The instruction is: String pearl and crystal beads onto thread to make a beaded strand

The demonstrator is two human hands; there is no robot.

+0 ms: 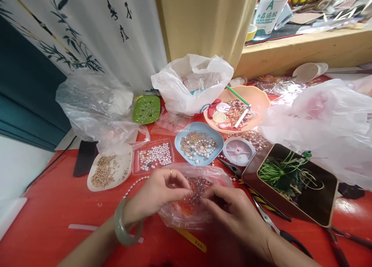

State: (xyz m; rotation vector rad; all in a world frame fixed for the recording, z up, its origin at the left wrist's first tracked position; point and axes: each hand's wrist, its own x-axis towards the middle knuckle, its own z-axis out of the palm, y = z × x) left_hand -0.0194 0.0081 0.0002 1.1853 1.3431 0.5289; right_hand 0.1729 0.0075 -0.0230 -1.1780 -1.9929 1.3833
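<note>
My left hand [167,187], with a ring and a green bangle on the wrist, has its thumb and forefinger pinched together; whatever lies between them is too small to make out. Facing it, my right hand [229,209] is closed with its thumb and fingertips together, their contents hidden. Both hands hover over a clear plastic bag [181,218] with dark purplish beads [194,189] in it. A beaded strand [133,185] runs out from behind my left hand; I cannot tell whether the hand holds it.
Behind the hands stand a blue dish [180,141] of mixed beads, a clear tray [135,166] of pearls and a white dish [128,162] of gold beads. Pliers [229,166], scissors [270,220] and a brown box [319,193] lie rightward. A yellow strip [192,240] is in front.
</note>
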